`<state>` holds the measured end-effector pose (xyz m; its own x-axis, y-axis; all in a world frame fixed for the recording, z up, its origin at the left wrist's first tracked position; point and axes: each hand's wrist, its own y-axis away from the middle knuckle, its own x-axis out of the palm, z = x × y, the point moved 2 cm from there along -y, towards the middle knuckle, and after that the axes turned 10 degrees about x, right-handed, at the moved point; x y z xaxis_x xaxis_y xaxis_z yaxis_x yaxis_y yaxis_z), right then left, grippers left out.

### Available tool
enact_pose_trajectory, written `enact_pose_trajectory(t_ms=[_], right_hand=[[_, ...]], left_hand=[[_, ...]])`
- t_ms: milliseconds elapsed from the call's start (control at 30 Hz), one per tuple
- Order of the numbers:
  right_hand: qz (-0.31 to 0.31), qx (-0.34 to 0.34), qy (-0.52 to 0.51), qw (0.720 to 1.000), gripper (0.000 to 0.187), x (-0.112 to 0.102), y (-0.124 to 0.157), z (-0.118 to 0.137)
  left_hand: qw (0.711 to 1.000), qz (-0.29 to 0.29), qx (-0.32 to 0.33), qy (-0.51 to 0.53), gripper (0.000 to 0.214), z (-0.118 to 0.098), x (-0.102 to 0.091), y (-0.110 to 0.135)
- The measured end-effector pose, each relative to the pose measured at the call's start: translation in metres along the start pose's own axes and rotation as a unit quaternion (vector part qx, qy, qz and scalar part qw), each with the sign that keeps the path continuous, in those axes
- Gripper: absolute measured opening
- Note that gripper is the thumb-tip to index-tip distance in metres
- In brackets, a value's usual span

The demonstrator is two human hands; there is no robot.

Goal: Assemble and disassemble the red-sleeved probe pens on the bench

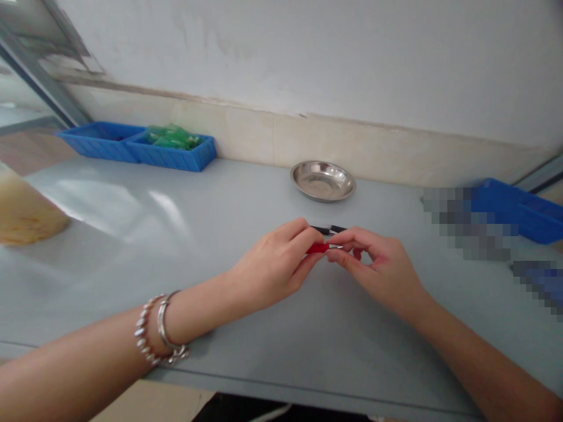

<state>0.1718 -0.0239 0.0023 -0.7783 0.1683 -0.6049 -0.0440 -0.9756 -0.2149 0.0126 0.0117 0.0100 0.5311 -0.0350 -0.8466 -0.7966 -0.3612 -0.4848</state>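
My left hand [281, 258] is closed, with thumb and fingers pinching a slim red pen [317, 248] that has a shiny metal end pointing right. My right hand [373, 255] meets it there, thumb and forefinger closed around the metal end. Most of the red barrel is hidden behind the left fingers. Just beyond the fingertips, a black pen [323, 230] with a silvery band shows on the table, both of its ends partly covered by my hands.
Behind my hands a round steel dish [323, 181] stands near the wall. Two blue trays [171, 159] sit at the back left, one holding green plastic pieces [171, 136]. Another blue tray [536, 214] is at the right, beside pixelated areas. A yellowish bundle [29, 211] lies at the left edge.
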Motion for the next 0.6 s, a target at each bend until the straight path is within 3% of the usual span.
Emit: enact_pose_trajectory(t_ms=[600], right_hand=[[0.058,-0.041,0.056,0.996,0.023,0.0015,-0.0007,0.0042]], left_hand=[[0.999,0.038,0.000,-0.006,0.013,0.0004,0.0024,-0.0005]])
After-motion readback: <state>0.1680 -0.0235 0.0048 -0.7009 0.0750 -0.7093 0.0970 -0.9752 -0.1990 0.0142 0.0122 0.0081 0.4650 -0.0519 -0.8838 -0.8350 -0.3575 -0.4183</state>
